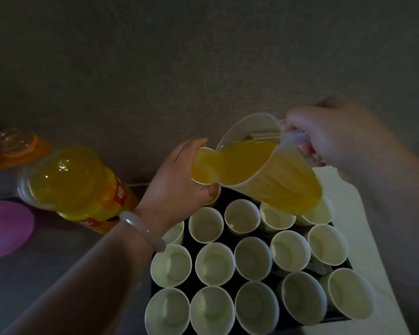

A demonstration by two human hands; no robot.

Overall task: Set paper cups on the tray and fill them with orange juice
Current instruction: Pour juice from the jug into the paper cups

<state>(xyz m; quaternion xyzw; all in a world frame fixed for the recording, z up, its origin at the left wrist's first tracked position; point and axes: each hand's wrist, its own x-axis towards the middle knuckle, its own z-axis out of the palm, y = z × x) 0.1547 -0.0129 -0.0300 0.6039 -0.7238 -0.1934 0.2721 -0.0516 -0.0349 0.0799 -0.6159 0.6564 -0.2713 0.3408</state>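
Note:
Several empty white paper cups (214,263) stand packed together on a black tray (221,195). My left hand (177,187) grips one paper cup (201,169) lifted above the tray's far left corner. Orange juice streams into it from a clear plastic pitcher (271,170), tilted to the left. My right hand (334,139) grips the pitcher's handle at the upper right. The held cup is partly filled with juice. A pale bangle sits on my left wrist.
A large orange juice bottle (80,187) stands left of the tray. A purple plate (5,229) lies at the far left edge. An orange-lidded clear container (20,143) sits behind the bottle. A white surface (363,213) lies under the tray's right side.

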